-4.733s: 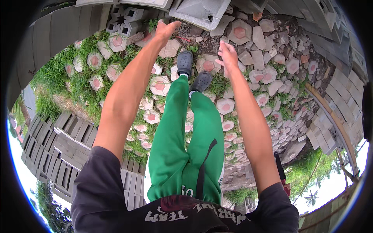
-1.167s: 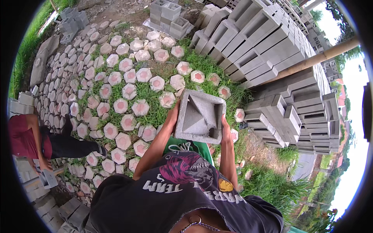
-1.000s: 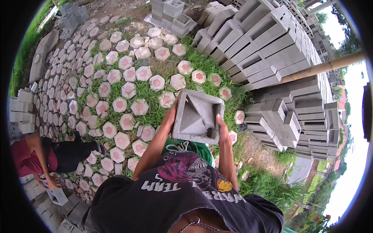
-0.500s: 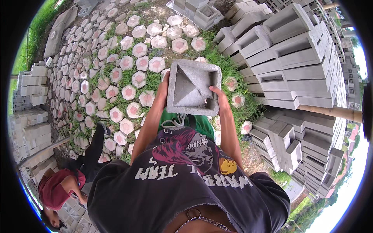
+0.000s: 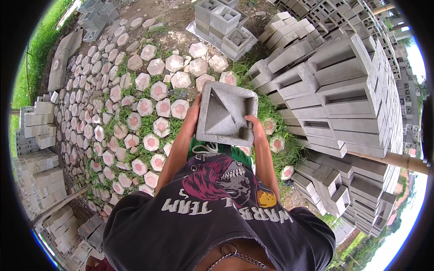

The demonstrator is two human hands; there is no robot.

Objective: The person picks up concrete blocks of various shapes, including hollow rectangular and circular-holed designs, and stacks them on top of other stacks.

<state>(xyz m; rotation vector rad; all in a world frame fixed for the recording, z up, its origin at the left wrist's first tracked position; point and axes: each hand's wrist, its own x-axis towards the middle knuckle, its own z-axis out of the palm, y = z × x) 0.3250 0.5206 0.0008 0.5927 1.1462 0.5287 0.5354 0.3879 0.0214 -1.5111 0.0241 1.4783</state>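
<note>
Held before my waist is a square grey concrete block, its hollow face with a diagonal inner web turned up toward me. My left hand presses on its left side, most of the fingers hidden behind it. On the right side my right hand grips the wall, with the thumb hooked over the rim into the hollow. Both hands are closed on this one block. Below it show my green shorts.
Hexagonal pavers with grass between them cover the ground ahead and left. Tall stacks of grey blocks rise close on the right, crossed by a wooden pole. Similar blocks stand ahead on a pale sheet. More stacks line the left.
The view has shifted forward, bringing more of the blocks ahead into sight. The block stays in both hands, slightly lower in the picture. The other person at lower left has almost left the view.
</note>
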